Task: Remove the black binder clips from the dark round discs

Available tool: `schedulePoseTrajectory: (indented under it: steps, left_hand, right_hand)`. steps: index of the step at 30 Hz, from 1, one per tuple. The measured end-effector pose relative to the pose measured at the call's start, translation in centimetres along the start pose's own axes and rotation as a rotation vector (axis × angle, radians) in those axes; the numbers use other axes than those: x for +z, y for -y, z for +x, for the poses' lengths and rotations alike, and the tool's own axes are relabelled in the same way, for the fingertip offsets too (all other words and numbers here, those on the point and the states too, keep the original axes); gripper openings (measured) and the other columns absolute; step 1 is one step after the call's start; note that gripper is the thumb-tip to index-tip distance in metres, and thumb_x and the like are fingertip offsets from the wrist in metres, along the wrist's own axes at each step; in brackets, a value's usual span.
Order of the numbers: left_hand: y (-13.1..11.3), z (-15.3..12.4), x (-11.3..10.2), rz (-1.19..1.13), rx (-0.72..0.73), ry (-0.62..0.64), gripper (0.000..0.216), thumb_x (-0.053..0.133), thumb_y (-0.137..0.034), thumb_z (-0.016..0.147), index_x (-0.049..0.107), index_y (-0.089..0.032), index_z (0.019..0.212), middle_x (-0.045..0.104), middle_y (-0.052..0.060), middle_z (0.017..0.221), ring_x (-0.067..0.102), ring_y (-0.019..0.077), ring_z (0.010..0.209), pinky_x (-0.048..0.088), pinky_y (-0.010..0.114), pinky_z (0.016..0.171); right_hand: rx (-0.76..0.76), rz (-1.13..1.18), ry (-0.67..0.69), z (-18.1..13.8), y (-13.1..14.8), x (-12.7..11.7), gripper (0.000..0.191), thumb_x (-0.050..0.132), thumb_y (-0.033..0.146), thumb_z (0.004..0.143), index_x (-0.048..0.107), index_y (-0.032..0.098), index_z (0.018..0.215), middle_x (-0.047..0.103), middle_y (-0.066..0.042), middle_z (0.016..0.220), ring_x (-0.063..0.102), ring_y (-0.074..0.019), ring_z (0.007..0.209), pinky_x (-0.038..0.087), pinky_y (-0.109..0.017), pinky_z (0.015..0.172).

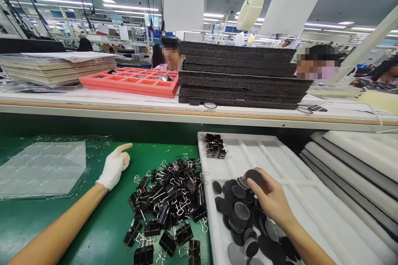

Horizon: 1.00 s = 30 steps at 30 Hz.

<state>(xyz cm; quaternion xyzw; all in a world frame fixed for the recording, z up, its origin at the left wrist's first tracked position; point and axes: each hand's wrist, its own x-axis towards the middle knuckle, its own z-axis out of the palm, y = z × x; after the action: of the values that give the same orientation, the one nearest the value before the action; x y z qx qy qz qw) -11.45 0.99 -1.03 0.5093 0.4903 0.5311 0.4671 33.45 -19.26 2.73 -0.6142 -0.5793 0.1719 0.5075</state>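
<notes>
My right hand [270, 196], bare, pinches a round black disc [255, 178] between thumb and fingers. It is just above a heap of black and grey discs [238, 215] on a white tray [311, 198]; some have a clear or greyish face. My left hand [113, 167] wears a white glove that leaves fingertips showing. Its index finger points out, other fingers are partly curled, and nothing shows in it. It rests over the green table [102, 232], between a clear plastic blister tray [43, 169] and a pile of black binder clips [174, 198].
More binder clips [214, 145] sit in the white tray's far corner. Grey and white sheets [354, 174] are stacked at right. On the shelf above stand a red compartment tray [130, 83], black foam sheets [242, 76] and stacked plastic trays [56, 68]. People sit beyond.
</notes>
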Motion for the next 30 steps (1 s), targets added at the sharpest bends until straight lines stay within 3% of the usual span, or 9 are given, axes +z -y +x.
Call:
schedulePoseTrajectory:
  steps: [4,6,8,12,14,16,20,25,30]
  left_hand:
    - [-0.4,-0.1,0.2,-0.003,-0.038,0.016,0.071,0.055,-0.023,0.063,0.059,-0.01,0.133,0.032,-0.011,0.054,0.023,0.007,0.047,0.015,0.023,0.048]
    - [-0.5,-0.3,0.3,0.024,-0.052,0.052,0.067,0.055,-0.024,0.063,0.062,-0.009,0.128,0.031,-0.011,0.053,0.022,0.0069,0.047,0.014,0.023,0.048]
    - [-0.5,-0.3,0.4,0.038,-0.052,0.081,0.066,0.055,-0.025,0.064,0.062,-0.009,0.128,0.032,-0.011,0.053,0.023,0.0072,0.047,0.015,0.023,0.047]
    - [0.1,0.0,0.6,0.008,0.003,0.102,0.068,0.056,-0.021,0.069,0.056,-0.014,0.137,0.047,-0.009,0.058,0.037,0.0084,0.048,0.032,0.023,0.049]
    - [0.3,0.3,0.7,-0.039,-0.004,0.136,0.065,0.063,-0.025,0.077,0.054,-0.014,0.14,0.065,-0.002,0.075,0.059,0.0134,0.062,0.05,0.028,0.066]
    - [0.3,0.6,0.9,-0.153,-0.054,0.175,0.063,0.067,-0.042,0.085,0.055,-0.012,0.139,0.075,0.011,0.107,0.072,0.0244,0.097,0.056,0.038,0.091]
    - [0.1,1.0,1.0,-0.462,-0.191,0.244,0.07,0.051,-0.066,0.094,0.06,-0.012,0.138,0.056,0.02,0.152,0.053,0.0334,0.143,0.046,0.047,0.116]
    - [-0.2,1.1,0.6,-0.619,-0.35,0.3,0.08,0.043,-0.076,0.095,0.063,-0.012,0.139,0.05,0.017,0.158,0.045,0.0349,0.149,0.045,0.049,0.117]
    - [-0.4,1.2,0.2,-0.661,-0.38,0.356,0.083,0.042,-0.08,0.093,0.059,-0.018,0.145,0.046,0.014,0.163,0.048,0.0412,0.146,0.048,0.055,0.112]
  right_hand:
    - [-0.096,-0.176,0.062,0.0,-0.1,-0.1,0.018,0.054,0.037,0.092,0.066,0.024,0.09,0.074,-0.006,0.096,0.069,-0.0253,0.092,0.055,-0.037,0.082]
    - [-0.138,-0.321,0.105,-0.1,-0.6,0.1,0.005,0.055,0.027,0.083,0.057,0.025,0.079,0.075,-0.004,0.096,0.069,-0.0259,0.092,0.053,-0.039,0.083]
    - [-0.184,-0.423,0.149,-0.2,-1.1,0.6,0.011,0.055,0.021,0.077,0.045,0.025,0.074,0.074,-0.002,0.092,0.067,-0.025,0.088,0.051,-0.039,0.079]
    - [-0.21,-0.482,0.22,-0.3,-1.8,1.1,0.006,0.055,0.026,0.089,0.051,0.026,0.084,0.069,-0.003,0.091,0.066,-0.024,0.086,0.051,-0.038,0.077]
    - [-0.222,-0.497,0.245,-0.4,-2.2,1.1,0.01,0.055,0.034,0.096,0.057,0.026,0.091,0.069,-0.004,0.093,0.066,-0.0249,0.088,0.052,-0.039,0.078]
    - [-0.235,-0.502,0.259,-0.5,-2.7,0.9,0.016,0.055,0.04,0.098,0.06,0.026,0.094,0.069,-0.006,0.096,0.066,-0.0259,0.09,0.052,-0.04,0.079]
    - [-0.257,-0.498,0.257,-0.6,-4.1,0.6,0.022,0.057,0.047,0.098,0.063,0.026,0.098,0.07,-0.006,0.101,0.067,-0.0274,0.093,0.052,-0.041,0.081]
    - [-0.284,-0.493,0.25,-0.8,-4.4,0.5,0.024,0.058,0.05,0.098,0.064,0.027,0.098,0.071,-0.006,0.104,0.068,-0.028,0.095,0.052,-0.041,0.08]
    - [-0.344,-0.498,0.225,-0.7,-3.3,0.6,0.023,0.057,0.049,0.1,0.064,0.028,0.097,0.072,-0.005,0.101,0.07,-0.0264,0.092,0.052,-0.04,0.078]
